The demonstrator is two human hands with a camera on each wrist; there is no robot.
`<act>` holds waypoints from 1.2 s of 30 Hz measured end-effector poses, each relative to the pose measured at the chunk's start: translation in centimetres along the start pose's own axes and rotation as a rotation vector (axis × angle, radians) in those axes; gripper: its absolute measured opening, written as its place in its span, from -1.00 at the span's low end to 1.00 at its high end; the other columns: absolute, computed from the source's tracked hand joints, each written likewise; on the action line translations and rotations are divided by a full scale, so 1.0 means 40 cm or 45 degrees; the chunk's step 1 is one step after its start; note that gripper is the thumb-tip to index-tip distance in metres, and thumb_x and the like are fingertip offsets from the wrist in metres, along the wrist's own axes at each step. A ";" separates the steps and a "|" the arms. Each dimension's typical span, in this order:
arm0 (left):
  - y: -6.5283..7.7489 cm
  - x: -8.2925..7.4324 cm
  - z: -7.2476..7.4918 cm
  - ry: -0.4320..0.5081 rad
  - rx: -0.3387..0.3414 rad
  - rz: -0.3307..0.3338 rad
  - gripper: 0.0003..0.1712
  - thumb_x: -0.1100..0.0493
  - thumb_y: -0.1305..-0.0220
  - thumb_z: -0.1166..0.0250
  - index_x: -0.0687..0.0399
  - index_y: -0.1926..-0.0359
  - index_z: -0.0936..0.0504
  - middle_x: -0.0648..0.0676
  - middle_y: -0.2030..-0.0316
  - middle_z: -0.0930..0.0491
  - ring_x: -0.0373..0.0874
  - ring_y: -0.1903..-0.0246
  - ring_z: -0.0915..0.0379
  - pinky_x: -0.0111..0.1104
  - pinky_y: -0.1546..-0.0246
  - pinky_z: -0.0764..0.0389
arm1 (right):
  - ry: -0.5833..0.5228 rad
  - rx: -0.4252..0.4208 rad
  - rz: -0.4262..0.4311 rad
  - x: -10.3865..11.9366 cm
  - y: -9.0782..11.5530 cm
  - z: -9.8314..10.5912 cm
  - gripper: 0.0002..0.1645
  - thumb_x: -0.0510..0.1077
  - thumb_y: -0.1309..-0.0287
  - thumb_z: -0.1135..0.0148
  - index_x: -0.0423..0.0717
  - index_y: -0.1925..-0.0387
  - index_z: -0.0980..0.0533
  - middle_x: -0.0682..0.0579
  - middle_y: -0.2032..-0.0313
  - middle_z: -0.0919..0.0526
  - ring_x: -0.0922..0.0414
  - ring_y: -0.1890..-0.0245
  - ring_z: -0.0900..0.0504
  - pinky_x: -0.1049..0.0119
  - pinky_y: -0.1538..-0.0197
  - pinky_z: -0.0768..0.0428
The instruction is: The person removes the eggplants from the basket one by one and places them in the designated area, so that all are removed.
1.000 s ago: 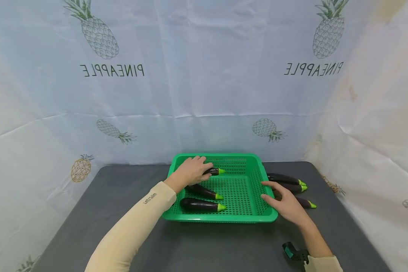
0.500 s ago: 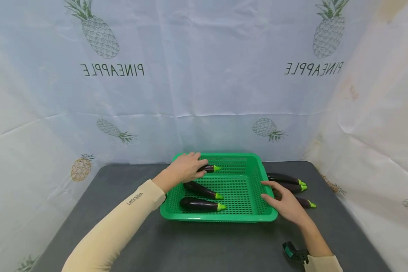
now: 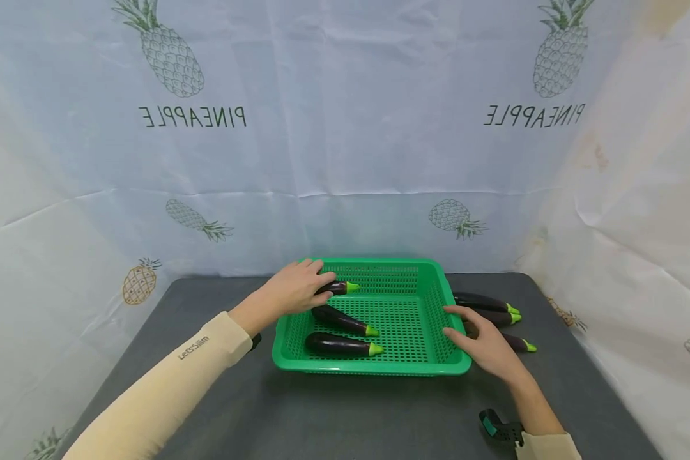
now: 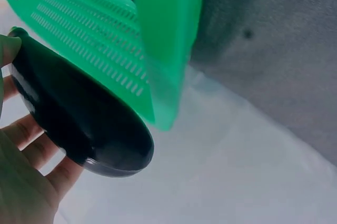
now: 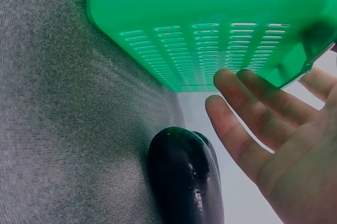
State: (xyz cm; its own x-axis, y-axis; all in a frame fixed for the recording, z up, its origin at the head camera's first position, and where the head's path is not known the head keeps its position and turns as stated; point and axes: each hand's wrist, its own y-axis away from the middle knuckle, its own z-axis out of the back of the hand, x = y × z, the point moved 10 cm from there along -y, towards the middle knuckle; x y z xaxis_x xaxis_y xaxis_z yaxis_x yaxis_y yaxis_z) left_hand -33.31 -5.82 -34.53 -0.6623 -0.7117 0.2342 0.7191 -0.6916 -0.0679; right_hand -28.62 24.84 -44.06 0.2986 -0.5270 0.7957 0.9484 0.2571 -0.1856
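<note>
My left hand [image 3: 293, 287] grips an eggplant [image 4: 79, 108] at the back left of a green plastic basket [image 3: 374, 369]. In the left wrist view the thumb is near its stem end and the fingers spread under its dark body, close beside the basket wall. Two more eggplants, a rear one [image 3: 345, 321] and a front one [image 3: 338, 345], lie on the basket floor with green stems to the right. My right hand [image 3: 489, 345] is at the basket's right rim; in the right wrist view its fingers [image 5: 253, 105] extend loosely along the outside of the slotted wall.
Several eggplants [image 3: 483, 302] lie on the dark grey table [image 3: 345, 415], right of the basket and partly behind my right hand. A pineapple-printed curtain [image 3: 356, 140] hangs behind the table and along both sides.
My left hand has moved left with the eggplant, from over the basket toward its back left corner. The right hand stays at the right rim, and the basket has hardly moved.
</note>
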 end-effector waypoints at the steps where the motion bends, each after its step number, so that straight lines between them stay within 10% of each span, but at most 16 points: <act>1: 0.006 0.005 0.003 0.004 -0.012 0.005 -0.58 -0.12 -0.56 -0.12 -0.05 -0.25 -0.55 0.13 0.07 -0.50 -0.01 0.22 -0.45 -0.13 0.19 -0.56 | 0.000 -0.002 0.005 0.001 0.000 0.000 -0.35 0.06 -0.46 -0.21 -0.06 -0.44 -0.35 -0.22 -0.42 -0.33 -0.35 -0.38 -0.30 -0.33 -0.18 -0.43; 15: 0.083 0.078 0.023 0.116 -0.141 0.048 -0.70 -0.03 -0.49 -0.24 0.00 -0.08 -0.59 0.05 0.30 -0.35 -0.09 0.43 -0.21 -0.25 0.41 -0.34 | -0.024 -0.004 0.009 0.000 0.001 0.000 -0.35 0.05 -0.45 -0.23 -0.06 -0.44 -0.35 -0.22 -0.41 -0.34 -0.31 -0.33 -0.39 -0.22 -0.12 -0.52; 36: 0.200 0.225 -0.054 0.177 -0.106 0.299 -0.62 0.02 -0.45 -0.27 0.07 -0.18 -0.60 0.07 0.32 -0.34 -0.09 0.45 -0.21 -0.22 0.44 -0.34 | -0.032 0.002 0.003 -0.003 0.002 0.000 -0.34 0.06 -0.46 -0.21 -0.08 -0.45 -0.33 -0.24 -0.43 -0.30 -0.34 -0.36 -0.34 -0.22 -0.11 -0.51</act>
State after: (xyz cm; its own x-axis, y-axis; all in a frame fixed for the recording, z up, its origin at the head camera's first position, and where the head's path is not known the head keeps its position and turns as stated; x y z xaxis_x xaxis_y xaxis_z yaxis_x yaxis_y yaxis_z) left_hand -33.99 -18.02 -35.04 -0.5064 -0.8596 0.0677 0.8402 -0.5096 -0.1856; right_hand -28.58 24.91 -44.17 0.2977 -0.5057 0.8097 0.9476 0.2592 -0.1865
